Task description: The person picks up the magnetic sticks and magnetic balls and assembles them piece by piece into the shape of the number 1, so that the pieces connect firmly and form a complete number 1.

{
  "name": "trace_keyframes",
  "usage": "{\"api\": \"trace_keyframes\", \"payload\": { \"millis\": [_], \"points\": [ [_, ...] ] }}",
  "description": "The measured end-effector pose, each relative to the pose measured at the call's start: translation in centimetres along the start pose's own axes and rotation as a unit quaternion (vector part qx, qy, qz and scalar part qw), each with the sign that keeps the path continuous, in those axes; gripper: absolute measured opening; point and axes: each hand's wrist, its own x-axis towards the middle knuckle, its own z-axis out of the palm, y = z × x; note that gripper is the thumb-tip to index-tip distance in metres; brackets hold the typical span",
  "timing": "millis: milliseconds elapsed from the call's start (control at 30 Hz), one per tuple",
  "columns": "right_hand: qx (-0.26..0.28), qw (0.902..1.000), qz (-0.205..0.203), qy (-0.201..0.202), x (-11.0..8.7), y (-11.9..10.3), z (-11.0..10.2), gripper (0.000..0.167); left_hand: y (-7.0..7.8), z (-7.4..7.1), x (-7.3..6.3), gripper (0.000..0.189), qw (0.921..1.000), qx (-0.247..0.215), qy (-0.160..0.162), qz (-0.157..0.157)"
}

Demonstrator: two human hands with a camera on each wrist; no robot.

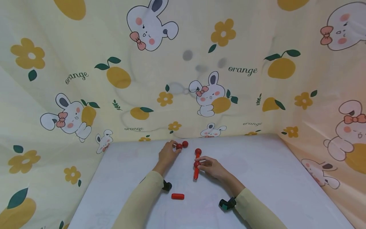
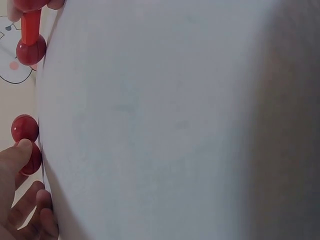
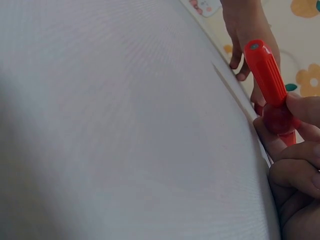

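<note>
Near the far edge of the table, my left hand (image 1: 168,155) pinches a red ball (image 1: 179,146) between thumb and fingers. A second red ball (image 1: 185,144) sits right beside it. My right hand (image 1: 213,167) grips a straight chain of red balls and rods by its middle ball (image 1: 196,164). Its front rod (image 1: 196,174) points towards me, and its far end carries another ball (image 1: 198,151). In the right wrist view, the ribbed rod (image 3: 267,72) shows a small grey disc in its bare end. The fingers partly hide the chain's other rod.
A loose red rod (image 1: 178,196) lies crosswise on the white table (image 1: 251,159), between the forearms. A patterned curtain (image 1: 177,63) with rabbits and oranges hangs behind the table and along both sides. Each wrist wears a dark camera (image 1: 227,204).
</note>
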Motion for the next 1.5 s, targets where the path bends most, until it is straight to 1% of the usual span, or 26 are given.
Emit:
{"api": "trace_keyframes", "payload": {
  "millis": [167, 400, 600, 833, 933, 1000, 1267, 1400, 1500],
  "points": [
    [0.002, 1.0, -0.002, -0.004, 0.1, 0.2, 0.0, 0.035, -0.1, 0.0, -0.3, 0.037, 0.9998, -0.018, 0.004, -0.007],
    [0.007, 1.0, 0.004, -0.002, 0.1, 0.1, 0.1, 0.037, -0.7, 0.1, -0.4, 0.038, 0.9991, -0.04, 0.004, -0.015],
    [0.007, 1.0, 0.003, -0.001, 0.0, -0.1, 0.0, 0.037, -0.8, -0.1, -0.8, 0.039, 0.9969, -0.073, 0.001, -0.028],
    [-0.001, 0.9999, -0.015, -0.003, -0.2, -0.3, 0.0, 0.038, -1.0, -0.3, -1.6, 0.037, 0.9937, -0.11, -0.011, -0.017],
    [-0.004, 0.9998, -0.019, -0.004, -0.2, -0.3, 0.0, 0.037, -0.9, -0.5, -2.1, 0.034, 0.992, -0.124, -0.018, -0.02],
    [-0.005, 0.9998, -0.021, -0.004, -0.1, -0.2, 0.0, 0.037, -1.0, -0.5, -2.4, 0.034, 0.9913, -0.127, -0.021, -0.024],
    [-0.004, 0.9997, -0.022, -0.006, 0.3, 0.4, 0.0, 0.037, -0.9, -0.7, -3.6, 0.033, 0.9879, -0.149, -0.038, -0.021],
    [0.003, 0.9995, -0.027, -0.014, 0.2, 0.4, 0.0, 0.038, -0.9, -0.9, -4.3, 0.031, 0.9873, -0.151, -0.048, -0.01],
    [0.004, 0.9994, -0.031, -0.018, 0.2, 0.4, -0.1, 0.039, -0.9, -1.0, -4.8, 0.032, 0.9871, -0.149, -0.059, 0.005]
  ]
}}
